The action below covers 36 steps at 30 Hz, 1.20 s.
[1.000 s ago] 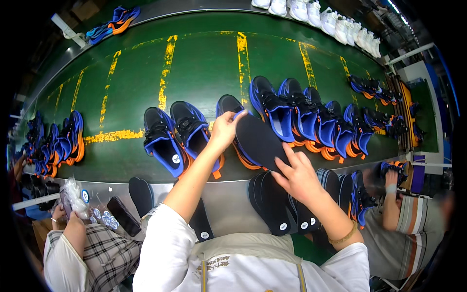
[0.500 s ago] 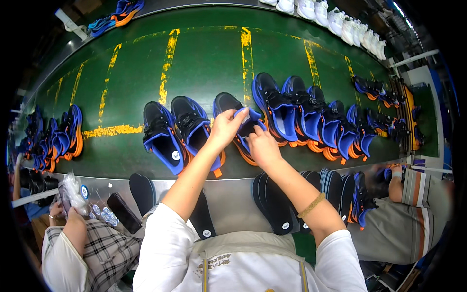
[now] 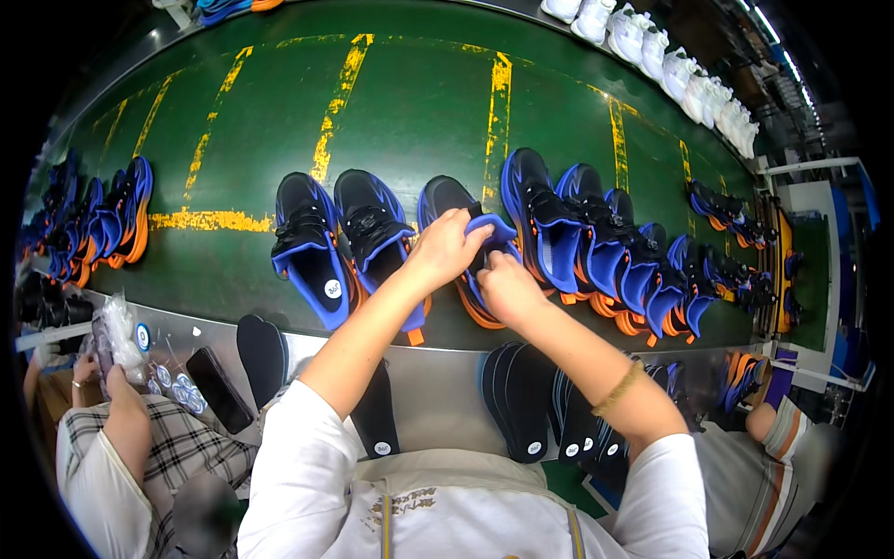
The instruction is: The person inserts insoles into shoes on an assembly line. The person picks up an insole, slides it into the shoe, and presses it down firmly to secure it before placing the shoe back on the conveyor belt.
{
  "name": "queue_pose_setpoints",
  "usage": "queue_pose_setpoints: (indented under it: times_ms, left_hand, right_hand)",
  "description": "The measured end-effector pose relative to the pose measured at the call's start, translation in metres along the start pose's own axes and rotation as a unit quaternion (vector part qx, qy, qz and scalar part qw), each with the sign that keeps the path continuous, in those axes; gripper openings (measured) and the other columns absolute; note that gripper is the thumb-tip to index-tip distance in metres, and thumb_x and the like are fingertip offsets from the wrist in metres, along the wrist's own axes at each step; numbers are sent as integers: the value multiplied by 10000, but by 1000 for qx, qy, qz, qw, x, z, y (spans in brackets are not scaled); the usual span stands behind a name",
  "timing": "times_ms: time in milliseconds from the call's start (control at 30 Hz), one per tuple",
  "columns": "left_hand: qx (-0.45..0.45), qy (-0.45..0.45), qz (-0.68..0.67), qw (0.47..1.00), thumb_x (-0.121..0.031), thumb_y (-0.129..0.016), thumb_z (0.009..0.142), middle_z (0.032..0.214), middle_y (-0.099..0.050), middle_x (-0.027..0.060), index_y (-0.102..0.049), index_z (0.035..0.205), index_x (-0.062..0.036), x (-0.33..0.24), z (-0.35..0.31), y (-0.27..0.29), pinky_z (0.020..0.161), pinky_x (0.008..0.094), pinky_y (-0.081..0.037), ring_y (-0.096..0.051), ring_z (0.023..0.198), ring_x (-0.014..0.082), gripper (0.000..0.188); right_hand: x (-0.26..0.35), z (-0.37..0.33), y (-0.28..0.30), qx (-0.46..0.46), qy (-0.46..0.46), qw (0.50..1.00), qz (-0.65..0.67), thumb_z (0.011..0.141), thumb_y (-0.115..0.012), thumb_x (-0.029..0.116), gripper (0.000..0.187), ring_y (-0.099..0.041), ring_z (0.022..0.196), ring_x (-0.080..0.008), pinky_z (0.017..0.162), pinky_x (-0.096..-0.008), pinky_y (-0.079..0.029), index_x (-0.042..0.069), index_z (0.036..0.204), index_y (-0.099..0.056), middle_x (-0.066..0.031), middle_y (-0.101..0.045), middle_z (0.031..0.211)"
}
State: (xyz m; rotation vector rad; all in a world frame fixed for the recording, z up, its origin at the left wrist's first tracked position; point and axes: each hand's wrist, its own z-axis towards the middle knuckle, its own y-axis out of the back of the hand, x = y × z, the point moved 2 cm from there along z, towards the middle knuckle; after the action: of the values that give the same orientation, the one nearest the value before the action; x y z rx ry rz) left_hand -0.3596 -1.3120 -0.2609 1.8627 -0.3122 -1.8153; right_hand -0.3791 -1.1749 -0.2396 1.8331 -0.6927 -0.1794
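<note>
A black and blue running shoe point(image 3: 445, 194) with an orange sole rests on the green table, toe pointing away from me. My left hand point(image 3: 445, 250) is closed on the shoe's blue-lined tongue, thumb against the lining, holding it up. At the same shoe's opening is my right hand point(image 3: 510, 291), its fingers curled and the tips partly hidden inside. Whatever those fingers pinch cannot be made out. Left of my hands lie two matching shoes, one point(image 3: 365, 200) beside the other point(image 3: 303, 207), the latter showing a round white sticker inside.
A row of similar shoes point(image 3: 582, 219) runs rightward from my right hand. Black insoles point(image 3: 512, 401) lie on the metal ledge point(image 3: 438, 382) nearest me, with a dark phone point(image 3: 220, 389) farther left. Co-workers sit on both sides; one handles a clear plastic bag point(image 3: 119, 335). White shoes point(image 3: 643, 42) line the far edge.
The view has shifted a little. My left hand stays on the tongue, showing more of its blue lining, and the right hand remains at the opening. The shoe stays on the table.
</note>
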Motion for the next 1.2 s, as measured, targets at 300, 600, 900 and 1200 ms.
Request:
queue_pose_setpoints:
  times_ms: [300,600,900,1200]
  left_hand:
    - [31,61,-78,995,-339,-533,856,754,-544,199,-536,783,48,13,1,-1,663,359,-419,-551,739,307,394]
    - [60,66,-139,986,-360,-558,847,670,-511,114,-527,756,41,0,7,-8,604,311,-411,-488,655,145,413]
    - [-168,3,-95,981,-309,-560,828,935,-543,258,-538,939,61,-10,-9,-35,722,410,-452,-542,849,407,387]
    - [-145,-100,37,984,-146,-613,789,826,-495,187,-488,1024,36,-18,-14,-32,612,395,-450,-541,721,370,322]
  right_hand:
    - [-10,17,-18,176,0,973,-148,812,-494,183,233,-463,1043,-285,878,-352,-408,82,922,-672,-143,-469,1132]
    - [-32,37,-28,229,138,943,-196,794,-473,144,241,-525,999,-274,881,-358,-393,46,922,-652,-156,-570,1060]
    - [-35,49,-64,34,119,991,57,800,-428,110,327,-471,1092,-332,969,-432,-312,-15,1077,-551,-215,-497,1187]
    - [-25,89,-82,177,98,972,-120,804,-443,182,361,-503,1074,-316,999,-416,-285,-22,1078,-558,-218,-511,1176]
